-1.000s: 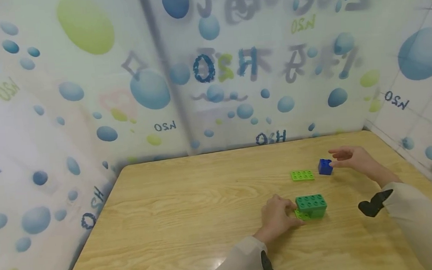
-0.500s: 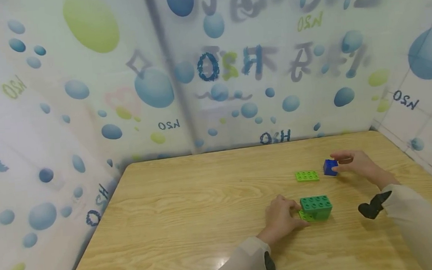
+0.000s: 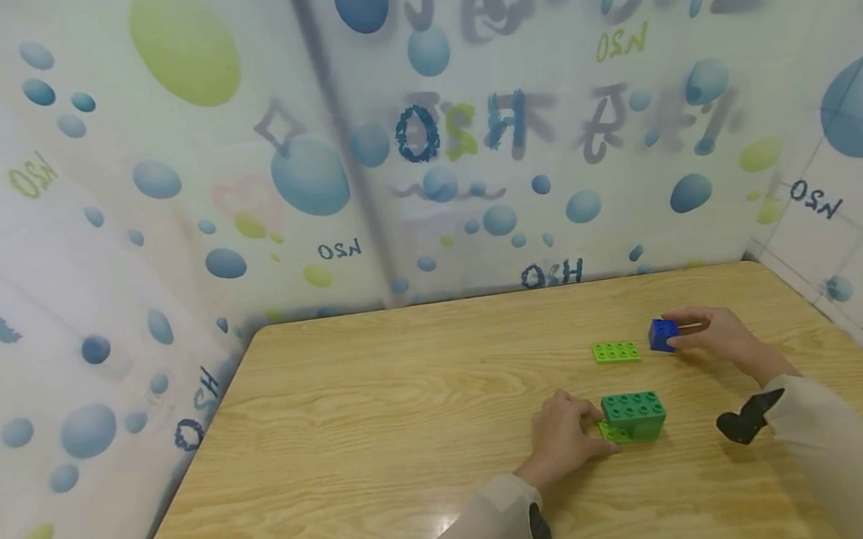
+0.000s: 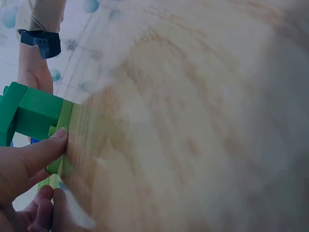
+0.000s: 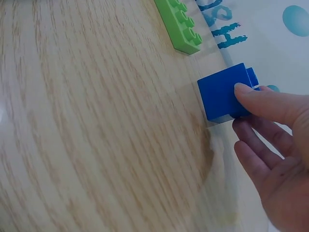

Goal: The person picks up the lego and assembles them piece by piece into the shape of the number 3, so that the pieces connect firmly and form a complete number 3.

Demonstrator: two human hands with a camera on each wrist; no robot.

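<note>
My left hand [image 3: 563, 436] pinches a light green flat building brick [image 3: 612, 432] at its left end, with the thumb [image 4: 59, 136] against the near edge. Dark green bricks [image 3: 633, 410] are stacked on that flat brick, the top one showing two rows of studs and overhanging to the left. Further back on the right, my right hand [image 3: 722, 337] grips a small blue brick [image 3: 662, 335] between thumb and fingers. In the right wrist view, the thumb lies on one side of the blue brick [image 5: 226, 94], which stands close over the wood.
A second light green flat brick [image 3: 616, 353] lies left of the blue one, studs up. The wooden table [image 3: 381, 407] ends at a patterned wall sheet [image 3: 460, 242] behind, with another along the right side.
My right hand has drawn its fingers in around the blue brick. The left hand stays at the green stack. The whole head view has shifted slightly.
</note>
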